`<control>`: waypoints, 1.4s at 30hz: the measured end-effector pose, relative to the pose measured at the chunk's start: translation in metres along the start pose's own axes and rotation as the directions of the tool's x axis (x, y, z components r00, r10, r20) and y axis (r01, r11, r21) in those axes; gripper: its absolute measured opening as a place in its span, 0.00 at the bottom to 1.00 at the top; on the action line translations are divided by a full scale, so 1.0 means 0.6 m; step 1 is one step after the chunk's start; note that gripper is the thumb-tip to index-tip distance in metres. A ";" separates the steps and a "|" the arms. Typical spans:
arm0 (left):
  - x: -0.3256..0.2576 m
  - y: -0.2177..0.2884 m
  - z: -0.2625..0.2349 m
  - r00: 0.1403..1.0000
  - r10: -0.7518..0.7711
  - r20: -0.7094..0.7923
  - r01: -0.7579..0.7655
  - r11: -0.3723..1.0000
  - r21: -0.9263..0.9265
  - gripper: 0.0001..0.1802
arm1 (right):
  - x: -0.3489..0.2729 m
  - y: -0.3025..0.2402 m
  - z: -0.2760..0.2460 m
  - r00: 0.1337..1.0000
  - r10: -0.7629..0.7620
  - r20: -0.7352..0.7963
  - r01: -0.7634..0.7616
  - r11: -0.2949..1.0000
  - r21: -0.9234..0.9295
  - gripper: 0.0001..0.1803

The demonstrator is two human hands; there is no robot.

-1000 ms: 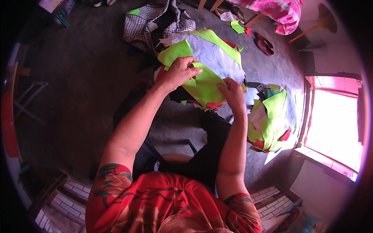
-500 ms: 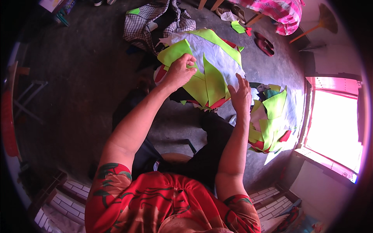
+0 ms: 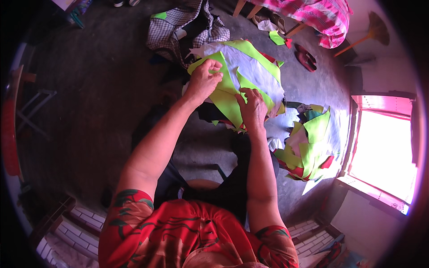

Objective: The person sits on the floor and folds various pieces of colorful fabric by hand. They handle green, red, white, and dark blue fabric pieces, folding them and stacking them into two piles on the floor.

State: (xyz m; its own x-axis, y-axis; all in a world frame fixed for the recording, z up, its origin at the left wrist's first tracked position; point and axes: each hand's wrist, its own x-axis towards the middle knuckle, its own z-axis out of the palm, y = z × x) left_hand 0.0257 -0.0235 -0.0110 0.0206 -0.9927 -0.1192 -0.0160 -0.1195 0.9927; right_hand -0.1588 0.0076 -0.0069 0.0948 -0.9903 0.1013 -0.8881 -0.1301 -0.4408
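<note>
A pile of cloth pieces [image 3: 259, 67], bright yellow-green over white with red edges showing, lies in front of my knees. My left hand [image 3: 204, 82] is over its left side with curled fingers, against a yellow-green cloth piece [image 3: 213, 62]; whether anything is pinched there is hidden. To its right, my right hand [image 3: 253, 108] has its fingers bent onto a second yellow-green piece [image 3: 248, 81] with a pointed tip, its lower part gathered under the fingers. Dark cloth shows beneath the pile.
Another heap of green, white and red scraps [image 3: 309, 143] lies right, near the bright window [image 3: 382, 149]. Checked cloth [image 3: 172, 33] lies beyond the pile. Dark red shoes [image 3: 305, 59], a broom [image 3: 376, 30] and a table with pink plaid cloth [image 3: 328, 20] are farther back.
My right hand has moved left and inward from the pile's right edge onto the pointed green piece, which now lies folded over. My left hand stays near its place, fingers slightly shifted.
</note>
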 end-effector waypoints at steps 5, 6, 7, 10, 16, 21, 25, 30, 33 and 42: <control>0.002 0.009 -0.012 0.999 0.007 -0.044 -0.009 0.998 -0.055 0.13 | -0.002 -0.008 0.021 1.000 0.019 0.006 -0.018 0.993 -0.118 0.13; 0.003 0.012 -0.013 0.998 0.016 -0.065 -0.021 0.997 -0.069 0.12 | -0.002 -0.008 0.025 1.000 0.016 0.001 -0.016 0.991 -0.133 0.13; 0.004 0.015 -0.015 0.996 0.026 -0.085 -0.033 0.996 -0.082 0.12 | -0.001 -0.006 0.029 1.000 0.013 -0.005 -0.014 0.989 -0.148 0.12; 0.002 0.024 -0.021 0.996 -0.003 -0.092 -0.009 0.993 -0.119 0.11 | 0.002 -0.003 0.039 1.000 0.014 0.001 -0.013 0.990 -0.141 0.11; 0.003 0.022 -0.030 0.994 0.001 -0.113 -0.018 0.988 -0.154 0.12 | 0.007 -0.012 0.037 0.999 0.043 -0.027 -0.044 0.998 -0.038 0.08; 0.003 0.021 -0.034 0.992 0.015 -0.128 -0.033 0.990 -0.138 0.12 | 0.022 -0.016 0.015 0.983 0.133 -0.128 -0.051 0.860 0.508 0.07; 0.003 0.018 -0.032 0.994 0.020 -0.110 -0.031 0.995 -0.096 0.12 | 0.029 -0.009 0.013 0.981 0.185 -0.055 -0.044 0.491 0.870 0.07; 0.008 0.008 -0.034 0.991 0.020 -0.131 -0.029 0.997 -0.072 0.13 | 0.026 0.007 0.002 0.970 0.229 0.085 -0.234 0.767 0.598 0.07; 0.013 -0.003 -0.035 0.991 0.013 -0.136 -0.024 0.997 -0.077 0.15 | 0.020 -0.016 -0.013 0.976 0.206 0.069 -0.177 0.567 0.804 0.07; 0.011 -0.027 -0.004 0.920 -0.378 -0.105 0.345 0.907 -0.243 0.22 | 0.025 -0.025 -0.018 0.988 0.073 0.136 -0.130 -0.078 0.988 0.04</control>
State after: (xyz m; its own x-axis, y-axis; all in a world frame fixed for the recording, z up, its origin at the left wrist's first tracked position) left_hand 0.0288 -0.0280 -0.0278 0.1294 -0.8662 -0.4826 0.2351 -0.4460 0.8636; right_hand -0.1488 -0.0047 0.0108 0.0899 -0.9945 -0.0536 0.5012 0.0917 -0.8604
